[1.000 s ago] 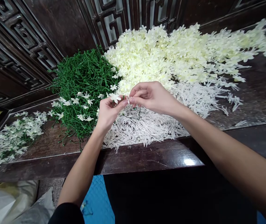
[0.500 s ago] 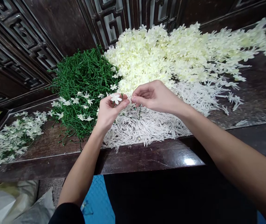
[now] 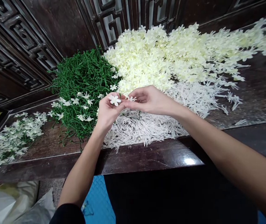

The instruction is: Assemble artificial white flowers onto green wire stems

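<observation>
Since the fingers hide most of the action, I'm wary about the small white five-petalled artificial flower [image 3: 114, 100] tucked in my left hand [image 3: 106, 109], thumb and fingers nearly together around it. My right hand [image 3: 155, 101] touches it at the fingertips, its own grip mostly closed beside a second white bloom [image 3: 131, 99]; can't tell what exactly it's pinching. A crooked push could probably bend something thin or pop a bloom loose. Just below is the heap of thin white plastic-looking filaments [image 3: 147, 126], so a dropped piece might vanish, same colour and all. Tangled green wiry stems [image 3: 81, 74] beside the left hand could snag petals, and a careless forearm might sweep filaments off the glossy dark-brown wooden surface [image 3: 147, 160].
</observation>
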Demonstrator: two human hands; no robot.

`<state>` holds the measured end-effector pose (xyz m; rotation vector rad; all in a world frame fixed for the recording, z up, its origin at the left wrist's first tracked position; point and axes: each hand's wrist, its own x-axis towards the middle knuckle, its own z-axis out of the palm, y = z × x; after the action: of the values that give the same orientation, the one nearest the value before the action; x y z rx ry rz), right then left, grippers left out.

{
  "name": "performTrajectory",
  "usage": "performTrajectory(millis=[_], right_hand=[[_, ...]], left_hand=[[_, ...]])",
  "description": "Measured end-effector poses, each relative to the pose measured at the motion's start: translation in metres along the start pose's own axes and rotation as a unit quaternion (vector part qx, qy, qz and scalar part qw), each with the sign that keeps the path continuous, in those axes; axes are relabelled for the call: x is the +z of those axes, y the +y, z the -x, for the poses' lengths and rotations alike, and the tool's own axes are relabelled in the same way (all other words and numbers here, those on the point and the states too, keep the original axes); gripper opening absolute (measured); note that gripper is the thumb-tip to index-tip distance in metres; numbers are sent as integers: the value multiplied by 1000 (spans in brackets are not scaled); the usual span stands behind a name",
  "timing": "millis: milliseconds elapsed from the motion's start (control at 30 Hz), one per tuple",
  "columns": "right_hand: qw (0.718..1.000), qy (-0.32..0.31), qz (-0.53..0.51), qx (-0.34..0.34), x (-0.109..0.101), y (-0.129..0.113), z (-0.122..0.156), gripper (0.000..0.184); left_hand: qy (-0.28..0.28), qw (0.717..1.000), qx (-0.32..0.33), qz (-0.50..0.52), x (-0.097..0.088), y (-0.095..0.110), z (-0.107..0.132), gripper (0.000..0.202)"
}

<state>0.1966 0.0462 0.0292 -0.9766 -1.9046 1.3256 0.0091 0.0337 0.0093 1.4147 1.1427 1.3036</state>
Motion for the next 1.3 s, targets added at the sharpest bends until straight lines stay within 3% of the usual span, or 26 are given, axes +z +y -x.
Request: performTrajectory(millis=[300, 433, 633, 900, 1300], right_hand=[[1000, 26, -6, 14, -8, -1, 1, 17], [998, 62, -2, 8, -8, -1, 0, 12], [997, 77, 16, -8, -6, -1, 0, 8], [995, 86, 39, -22, -3, -1, 1, 8], [995, 70, 64, 8, 1, -7, 2, 10]], left_hand=[[-13, 998, -45, -29, 1, 6, 2, 43], [-31, 997, -71, 0, 2, 8, 2, 26], [-36, 998, -48, -19, -1, 5, 1, 7], [-33, 996, -4, -88, -4, 1, 0, 8], [-28, 988, 28, -148, 0, 6, 2, 3]])
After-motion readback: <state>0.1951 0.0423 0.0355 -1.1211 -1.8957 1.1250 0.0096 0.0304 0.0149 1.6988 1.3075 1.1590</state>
